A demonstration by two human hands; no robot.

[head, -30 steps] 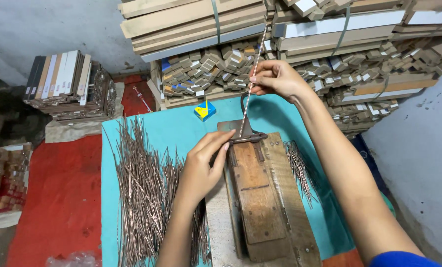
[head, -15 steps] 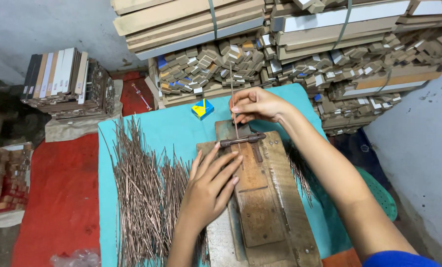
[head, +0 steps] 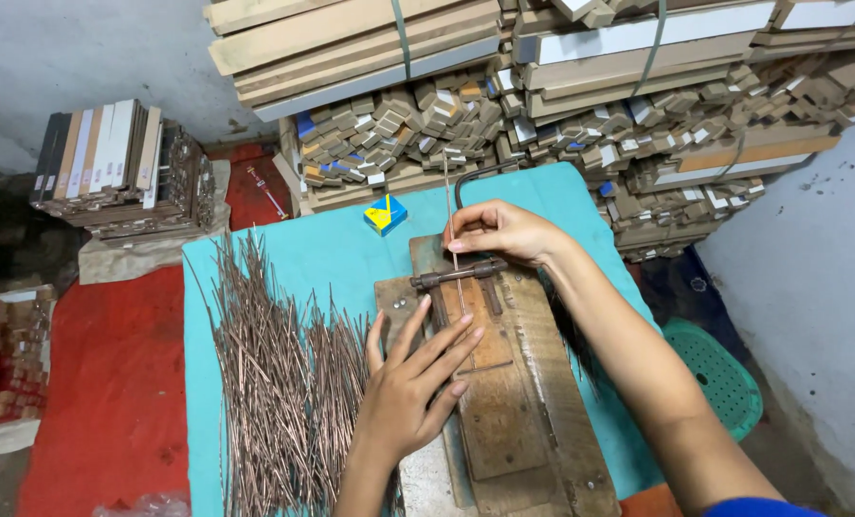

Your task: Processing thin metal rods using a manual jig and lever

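Lever's down now, right hand pinching the rod upright in the jig; left hand has gone flat, fingers spread.

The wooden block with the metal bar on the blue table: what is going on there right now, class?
A person works with both bare hands at a wooden jig on a turquoise table. The right hand pinches a thin metal rod, held nearly upright, at the jig's metal crossbar. The left hand lies flat, fingers spread, on the board just below the crossbar. A large heap of similar rods lies on the table to the left, and bundled wooden strips are stacked behind.
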